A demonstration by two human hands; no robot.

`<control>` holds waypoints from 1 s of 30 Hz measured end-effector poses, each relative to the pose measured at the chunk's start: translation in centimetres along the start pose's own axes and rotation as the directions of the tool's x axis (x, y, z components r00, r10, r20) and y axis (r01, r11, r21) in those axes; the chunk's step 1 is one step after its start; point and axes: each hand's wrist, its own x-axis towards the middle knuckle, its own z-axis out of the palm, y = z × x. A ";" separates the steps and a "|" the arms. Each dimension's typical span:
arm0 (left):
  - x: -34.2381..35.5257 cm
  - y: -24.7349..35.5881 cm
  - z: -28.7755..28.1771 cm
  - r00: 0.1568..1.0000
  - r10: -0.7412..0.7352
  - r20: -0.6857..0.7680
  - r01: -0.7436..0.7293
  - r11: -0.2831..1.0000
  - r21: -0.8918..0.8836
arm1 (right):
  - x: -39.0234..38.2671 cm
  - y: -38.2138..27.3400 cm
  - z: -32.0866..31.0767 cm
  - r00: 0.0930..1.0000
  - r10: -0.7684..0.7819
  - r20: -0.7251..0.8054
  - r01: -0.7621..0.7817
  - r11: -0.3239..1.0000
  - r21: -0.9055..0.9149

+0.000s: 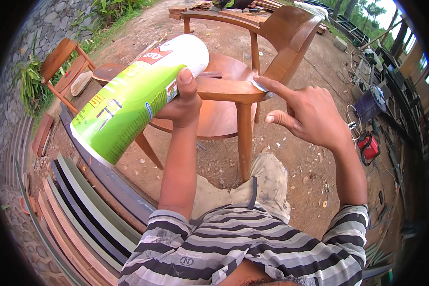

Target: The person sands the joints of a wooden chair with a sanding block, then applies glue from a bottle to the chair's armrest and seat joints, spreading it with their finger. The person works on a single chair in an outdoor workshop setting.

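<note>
My left hand (183, 102) is wrapped round a large green and white plastic bottle (128, 100), held tilted in front of the chair with its white end up and to the right. A brown wooden armchair (219, 89) stands before me on the ground. The index finger of my right hand (314, 114) is stretched out, its tip touching a small white patch (258, 85) on the armrest above a leg. Whether this patch is paste or a thin sheet, I cannot tell. The right thumb stands apart from that finger, and the other fingers curl in. A short dark stick (210, 74) shows behind the armrest.
A second wooden chair (64, 64) stands at the far left. Long boards and metal bars (76, 214) lie at the lower left. On the right are a dark blue bucket (369, 102), a red machine (368, 147) and loose cables. A stone wall (43, 28) rises at the upper left.
</note>
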 end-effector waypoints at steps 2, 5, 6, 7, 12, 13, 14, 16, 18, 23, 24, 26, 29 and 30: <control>0.0 0.2 -0.1 1.000 -0.011 0.013 0.011 1.000 0.009 | 0.7 -0.3 -0.6 0.999 -0.005 0.039 0.004 1.000 0.010; 0.0 0.0 -0.4 0.999 -0.018 0.040 0.018 1.000 -0.010 | 1.7 -0.4 -1.1 0.997 -0.027 0.067 0.025 0.999 0.034; 0.0 -0.1 -0.4 0.999 -0.029 0.046 0.029 1.000 -0.008 | 2.2 -0.1 -1.0 0.997 -0.037 0.066 0.034 0.998 0.045; -0.1 -0.2 -0.6 0.998 -0.040 0.052 0.040 0.999 -0.005 | 2.5 0.0 -0.9 0.997 -0.049 0.065 0.045 0.997 0.057; -1.0 -1.2 -1.5 0.998 -0.027 0.055 0.021 0.995 0.094 | 3.3 -0.3 -3.2 0.992 -0.068 0.105 0.054 0.989 0.135; -1.2 -1.5 -2.0 0.999 0.003 0.042 -0.009 0.989 0.150 | 3.4 -0.5 -3.9 0.990 -0.076 0.119 0.053 0.981 0.185; -1.3 -1.7 -2.5 0.998 0.050 0.022 -0.053 0.978 0.200 | 3.4 -1.3 -5.0 0.984 -0.045 0.170 0.016 0.985 0.172; -1.2 -1.8 -3.5 0.985 0.170 -0.024 -0.156 0.942 0.296 | 3.4 -2.2 -6.6 0.969 -0.031 0.244 -0.022 0.977 0.212; -1.1 -1.1 -5.0 0.967 0.246 -0.068 -0.207 0.911 0.356 | 3.0 -2.6 -7.1 0.973 -0.031 0.228 -0.041 0.951 0.306; -3.7 3.1 -10.4 0.975 0.145 -0.167 -0.091 0.951 0.294 | 2.3 -5.1 -9.0 0.999 0.020 0.048 -0.038 0.905 0.424; -4.4 4.3 -11.4 0.978 0.094 -0.184 -0.044 0.964 0.261 | 2.4 -5.8 -9.6 0.999 0.039 0.035 -0.050 0.922 0.385; -6.0 6.9 -12.7 0.980 0.021 -0.197 0.022 0.977 0.211 | 1.8 -6.5 -9.7 1.000 0.002 0.014 -0.005 0.972 0.234; -6.1 10.1 -14.8 0.974 -0.017 -0.224 0.060 0.981 0.184 | 2.7 -6.9 -9.0 0.981 -0.195 -0.001 0.194 0.975 0.107; -6.0 10.9 -15.3 0.971 -0.023 -0.238 0.068 0.981 0.180 | 2.9 -7.3 -8.4 0.976 -0.216 -0.001 0.214 0.969 0.124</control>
